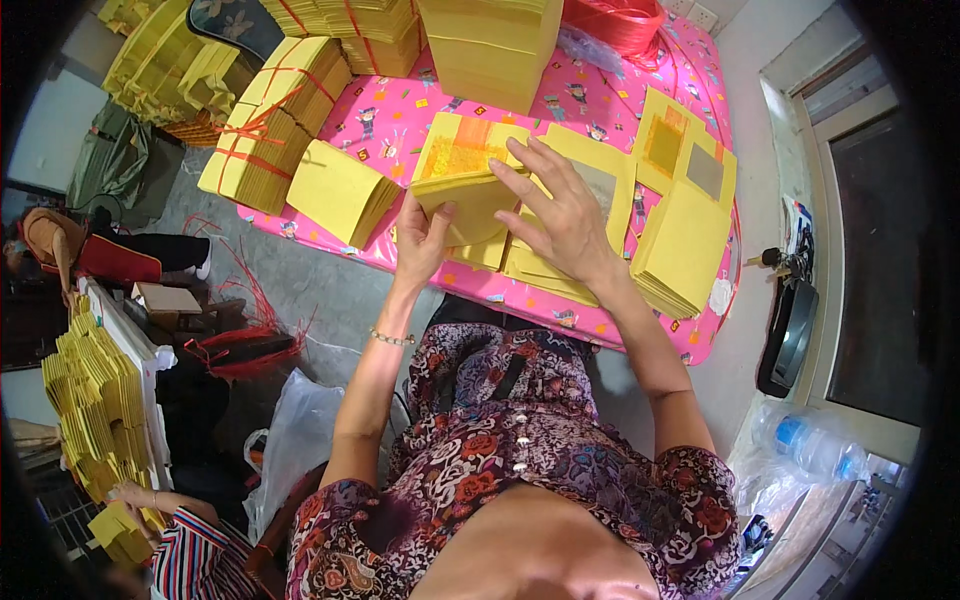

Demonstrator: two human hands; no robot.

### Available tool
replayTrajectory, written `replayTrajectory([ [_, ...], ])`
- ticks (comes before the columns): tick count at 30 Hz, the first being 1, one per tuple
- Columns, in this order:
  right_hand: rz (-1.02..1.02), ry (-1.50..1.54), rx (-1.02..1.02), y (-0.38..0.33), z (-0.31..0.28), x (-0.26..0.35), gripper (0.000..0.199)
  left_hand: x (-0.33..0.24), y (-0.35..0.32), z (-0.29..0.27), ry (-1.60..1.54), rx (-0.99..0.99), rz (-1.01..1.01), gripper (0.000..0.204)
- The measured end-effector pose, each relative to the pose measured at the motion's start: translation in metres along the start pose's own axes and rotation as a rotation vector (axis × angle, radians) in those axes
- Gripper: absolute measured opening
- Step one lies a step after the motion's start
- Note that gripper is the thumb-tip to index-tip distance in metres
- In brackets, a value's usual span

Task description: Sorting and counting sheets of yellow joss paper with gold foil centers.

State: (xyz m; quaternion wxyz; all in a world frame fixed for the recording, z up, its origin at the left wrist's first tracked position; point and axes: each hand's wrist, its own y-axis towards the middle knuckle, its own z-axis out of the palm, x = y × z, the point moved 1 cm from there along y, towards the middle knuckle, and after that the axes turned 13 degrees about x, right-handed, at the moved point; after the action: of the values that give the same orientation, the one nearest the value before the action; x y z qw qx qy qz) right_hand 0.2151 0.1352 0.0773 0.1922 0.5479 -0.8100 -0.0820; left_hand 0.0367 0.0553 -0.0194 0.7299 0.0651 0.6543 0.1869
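My left hand grips a small stack of yellow joss paper by its left side, thumb on the near face. An orange and gold foil patch shows on the top sheet. My right hand is spread at the stack's right edge, its fingertips at or just over the paper; exact contact is hard to tell. Beneath that hand lie more yellow sheets with a silver patch. To the right are a plain yellow pile, a sheet with an orange patch and one with a silver patch.
The table has a pink patterned cover. A loose yellow stack, red-tied bundles and a tall yellow block stand on it, with red plastic twine behind. At lower left, a person in a striped sleeve handles yellow paper.
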Motion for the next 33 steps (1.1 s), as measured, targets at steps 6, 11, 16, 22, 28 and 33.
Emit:
replayTrajectory([
  [6,0.104,0.259,-0.125,-0.001,-0.001,-0.001,0.052,-0.001,0.002,-0.002,0.034,-0.017,0.023,0.031],
  [11,0.281,0.851,-0.189,-0.01,0.018,-0.018,0.027,-0.026,0.007,0.009,-0.032,0.035,-0.07,0.033],
  [16,0.472,1.198,-0.043,-0.019,0.023,-0.026,0.017,-0.042,0.004,0.019,-0.082,0.11,-0.216,0.037],
  [22,0.564,1.344,0.147,-0.02,0.019,-0.022,0.028,-0.047,0.019,0.025,-0.236,0.065,-0.356,0.041],
  [28,0.651,1.278,0.296,-0.022,0.024,-0.029,0.032,-0.032,0.035,0.021,-0.23,0.106,-0.511,0.035],
  [33,0.731,1.332,0.34,-0.025,0.024,-0.027,0.032,-0.023,0.04,0.017,-0.227,0.093,-0.616,0.035],
])
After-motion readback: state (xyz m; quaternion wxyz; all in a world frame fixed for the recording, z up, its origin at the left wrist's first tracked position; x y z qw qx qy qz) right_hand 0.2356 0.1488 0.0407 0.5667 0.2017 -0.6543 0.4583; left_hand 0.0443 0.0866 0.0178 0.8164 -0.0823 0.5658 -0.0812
